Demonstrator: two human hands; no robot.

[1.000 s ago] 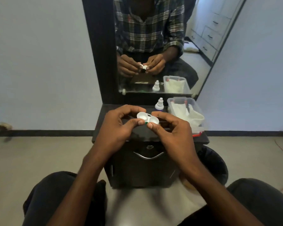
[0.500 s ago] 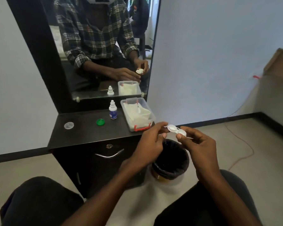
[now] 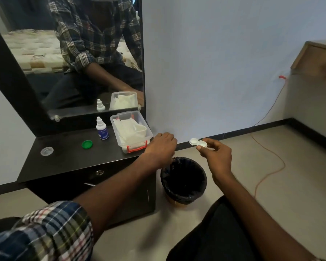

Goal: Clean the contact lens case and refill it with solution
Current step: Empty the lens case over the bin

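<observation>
Emptying looks underway: right hand [image 3: 215,156] pinches the lens case [image 3: 198,142] above the bin [image 3: 183,180]; left hand [image 3: 161,147], loosely curled, seemingly empty, nears the tissue box [image 3: 131,131]; wiping next.

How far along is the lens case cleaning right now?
Done: both caps are off, the green cap and clear cap lying on the dresser top. In hand: the right hand holds the open case above the bin. Left: wiping, then refilling from the solution bottle.

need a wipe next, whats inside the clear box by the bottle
The clear box holds white folded tissues or cloths, piled near its rim. Anything beneath them is covered, so it cannot be seen.
</observation>
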